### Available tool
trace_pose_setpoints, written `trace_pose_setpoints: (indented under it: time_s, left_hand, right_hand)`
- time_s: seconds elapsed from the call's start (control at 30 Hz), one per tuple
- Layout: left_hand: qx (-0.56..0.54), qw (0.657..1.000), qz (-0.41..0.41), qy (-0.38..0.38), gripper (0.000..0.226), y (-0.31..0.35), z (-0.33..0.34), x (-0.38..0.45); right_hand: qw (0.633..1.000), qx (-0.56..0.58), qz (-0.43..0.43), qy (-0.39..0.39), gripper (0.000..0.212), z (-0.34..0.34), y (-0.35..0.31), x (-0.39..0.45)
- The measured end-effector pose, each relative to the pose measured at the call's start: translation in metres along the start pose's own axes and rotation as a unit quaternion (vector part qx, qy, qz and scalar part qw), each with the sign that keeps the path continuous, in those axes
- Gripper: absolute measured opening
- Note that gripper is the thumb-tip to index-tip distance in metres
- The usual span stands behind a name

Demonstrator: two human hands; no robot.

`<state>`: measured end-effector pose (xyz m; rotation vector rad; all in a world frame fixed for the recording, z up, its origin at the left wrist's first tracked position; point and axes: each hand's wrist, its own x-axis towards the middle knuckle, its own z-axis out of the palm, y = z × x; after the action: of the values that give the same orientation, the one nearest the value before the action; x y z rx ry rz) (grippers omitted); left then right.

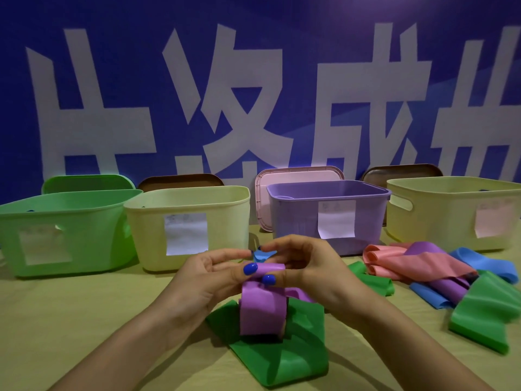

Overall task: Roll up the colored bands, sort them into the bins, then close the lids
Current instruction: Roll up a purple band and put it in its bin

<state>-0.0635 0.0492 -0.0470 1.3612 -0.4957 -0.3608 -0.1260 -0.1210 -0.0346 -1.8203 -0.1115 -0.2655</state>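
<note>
Hands meet at the middle of the table: the left hand and the right hand both pinch the rolled top of a purple band, fingers curled round it, while its loose tail hangs down onto a green band lying flat beneath. A scrap of blue shows just behind the fingertips; what it belongs to cannot be told. To the right lies a heap of bands in pink, purple, blue and green, overlapping one another. Four open bins stand in a row behind: a green bin, a cream bin, a purple bin and a yellow bin, each with a paper label on its front. Lids lean upright behind them, a green lid, a brown lid, a pink lid and another brown lid, against a blue banner.
</note>
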Motion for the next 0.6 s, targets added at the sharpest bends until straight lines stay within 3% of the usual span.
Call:
trace_pose_setpoints:
  time_s: [0.13,0.37,0.6]
  left_hand:
    - [0.006,1.000,0.004,-0.009,0.018,-0.0013,0.0009,0.0011]
    - [0.100,0.991,0.083,0.008,0.021,-0.0028,0.0034,-0.0002]
    - [0.116,0.990,0.083,-0.004,0.029,-0.0048,0.0016,0.0013]
  right_hand:
    - [0.998,0.046,0.023,0.026,0.032,0.0005,0.0035,0.0037]
    - [0.989,0.086,0.123,-0.018,0.029,-0.0060,0.0057,0.0038]
    - [0.993,0.066,0.101,-0.016,0.027,-0.0060,0.0023,0.0034]
